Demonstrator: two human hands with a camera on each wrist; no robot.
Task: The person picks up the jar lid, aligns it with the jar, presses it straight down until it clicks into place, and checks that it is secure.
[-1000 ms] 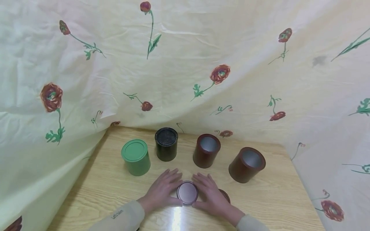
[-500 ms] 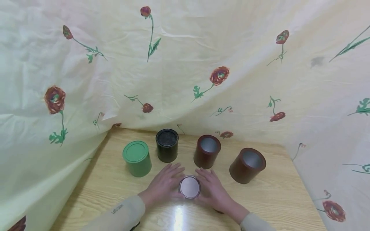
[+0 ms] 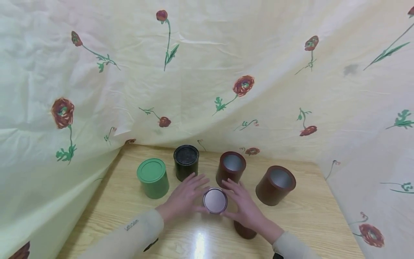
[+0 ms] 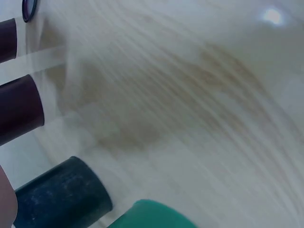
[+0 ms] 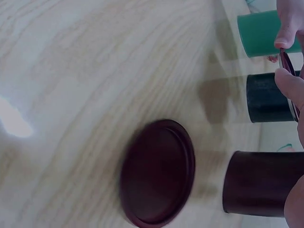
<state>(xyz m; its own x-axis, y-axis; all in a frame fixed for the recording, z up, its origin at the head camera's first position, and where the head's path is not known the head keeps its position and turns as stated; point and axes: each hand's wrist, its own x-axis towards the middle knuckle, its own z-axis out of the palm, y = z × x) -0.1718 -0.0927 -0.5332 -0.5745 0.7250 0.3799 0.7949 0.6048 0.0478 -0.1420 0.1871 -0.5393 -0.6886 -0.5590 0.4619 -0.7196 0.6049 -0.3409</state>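
Note:
Both hands hold a round dark-rimmed lid (image 3: 215,200) between them, its pale silvery face turned up. My left hand (image 3: 185,197) grips the rim from the left, and my right hand (image 3: 240,205) from the right. The right wrist view shows the held lid (image 5: 288,71) nearly edge-on, raised off the table, with thumbs at its edge. Under my right forearm, a second dark red lid (image 3: 244,231) lies on the table; it shows more fully as the dark red lid (image 5: 159,173) in the right wrist view. Just beyond the hands stands an open dark red canister (image 3: 229,174).
Another open dark red canister (image 3: 273,189) stands to the right. At the back left are a lidded black canister (image 3: 186,163) and a lidded green canister (image 3: 153,180). A flowered cloth (image 3: 194,72) hangs around the wooden table (image 3: 126,201).
Both hands have moved forward and slightly right with the lid between them, toward the middle dark red canister. The lid on the table is now more exposed beneath the right forearm.

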